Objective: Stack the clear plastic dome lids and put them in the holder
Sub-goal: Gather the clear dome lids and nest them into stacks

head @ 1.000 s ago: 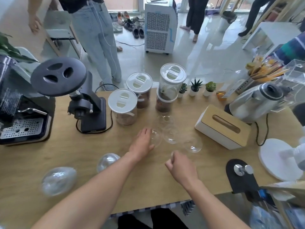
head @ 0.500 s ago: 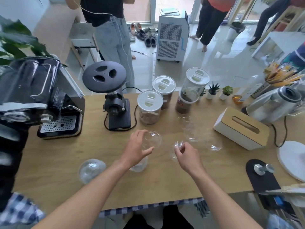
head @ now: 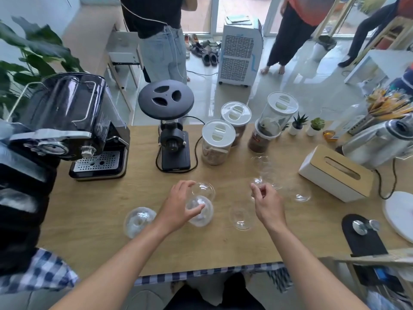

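Several clear plastic dome lids lie on the wooden table (head: 93,220). My left hand (head: 178,204) grips one dome lid (head: 204,190) and holds it just above a second lid (head: 201,212) on the table. My right hand (head: 267,203) pinches another dome lid (head: 257,182) by its edge. Loose lids lie at the left (head: 138,221), between my hands (head: 241,218), at the right (head: 301,194) and further back (head: 260,162). No lid holder shows clearly.
An espresso machine (head: 73,130) and a black grinder (head: 172,133) stand at the back left. White-lidded jars (head: 218,142) stand behind the lids. A tissue box (head: 335,173) and kettle (head: 377,139) sit at the right. People stand beyond the table.
My left hand has taken a dome lid from the cluster and carried it left over a lid on the table. My right hand lifted a lid. The camera view swung left.
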The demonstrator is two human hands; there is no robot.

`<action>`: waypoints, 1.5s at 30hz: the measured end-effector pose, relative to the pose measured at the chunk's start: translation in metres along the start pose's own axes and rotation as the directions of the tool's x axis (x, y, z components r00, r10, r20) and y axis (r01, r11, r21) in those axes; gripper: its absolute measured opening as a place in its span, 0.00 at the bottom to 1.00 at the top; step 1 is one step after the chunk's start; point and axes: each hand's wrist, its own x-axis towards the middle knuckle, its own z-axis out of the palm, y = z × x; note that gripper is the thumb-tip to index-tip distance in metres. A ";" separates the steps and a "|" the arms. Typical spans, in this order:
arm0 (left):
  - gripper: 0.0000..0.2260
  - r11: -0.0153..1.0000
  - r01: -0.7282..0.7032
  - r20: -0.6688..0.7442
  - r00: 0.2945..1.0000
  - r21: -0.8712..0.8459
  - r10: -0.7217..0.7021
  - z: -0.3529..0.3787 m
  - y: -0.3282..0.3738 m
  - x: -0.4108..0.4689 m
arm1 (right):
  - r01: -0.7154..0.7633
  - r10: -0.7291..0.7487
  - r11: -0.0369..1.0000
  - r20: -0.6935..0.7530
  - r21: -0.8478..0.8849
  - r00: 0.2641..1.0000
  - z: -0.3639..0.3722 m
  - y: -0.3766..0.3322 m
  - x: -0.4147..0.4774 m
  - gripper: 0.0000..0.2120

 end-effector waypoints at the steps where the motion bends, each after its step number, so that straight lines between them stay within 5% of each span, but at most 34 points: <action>1: 0.35 1.000 0.007 0.008 1.000 0.002 -0.007 0.002 -0.003 -0.006 | 0.031 -0.031 0.999 -0.006 0.034 0.999 0.002 -0.005 -0.002 0.16; 5: 0.34 0.999 0.041 0.034 0.999 -0.016 -0.041 0.014 -0.011 -0.023 | 0.050 -0.073 0.970 0.091 0.237 0.993 0.012 -0.031 -0.015 0.15; 9: 0.34 0.997 0.076 0.080 0.994 -0.027 -0.074 0.024 -0.013 -0.030 | -0.203 -0.005 0.842 0.383 0.499 0.924 0.026 -0.041 -0.034 0.17; 15: 0.44 0.988 0.151 0.109 0.983 -0.038 -0.146 0.034 -0.016 -0.034 | -0.452 0.085 0.743 0.600 0.494 0.795 0.052 -0.030 -0.054 0.16; 21: 0.54 0.988 0.151 0.119 0.982 -0.037 -0.146 0.036 -0.015 -0.033 | -0.425 0.144 0.799 0.550 0.425 0.822 0.070 -0.019 -0.057 0.08; 28: 0.50 0.995 0.096 0.153 0.984 -0.014 -0.093 0.031 -0.020 -0.036 | -0.256 0.148 0.943 0.424 0.211 0.894 0.066 -0.022 -0.056 0.07; 31: 0.48 0.995 0.100 0.156 0.983 -0.017 -0.096 0.029 -0.019 -0.035 | -0.017 0.021 1.000 0.345 -0.014 0.938 0.052 -0.012 -0.053 0.08; 35: 0.45 0.996 0.090 0.165 0.983 -0.018 -0.086 0.023 -0.011 -0.031 | 0.247 -0.153 0.895 0.265 -0.371 0.952 0.036 0.013 -0.044 0.30; 39: 0.34 0.994 0.095 0.115 0.989 -0.046 -0.089 0.015 0.002 -0.020 | 0.213 0.003 0.801 0.360 -0.559 0.933 0.029 0.029 -0.039 0.61; 42: 0.28 0.998 0.054 0.058 0.997 -0.019 -0.053 0.014 0.013 -0.004 | 0.202 0.064 0.788 0.405 -0.581 0.912 0.033 0.035 -0.036 0.65; 45: 0.24 1.000 0.000 0.042 0.999 0.006 0.000 0.018 0.026 0.016 | 0.198 0.057 0.781 0.383 -0.592 0.922 0.038 0.039 -0.033 0.59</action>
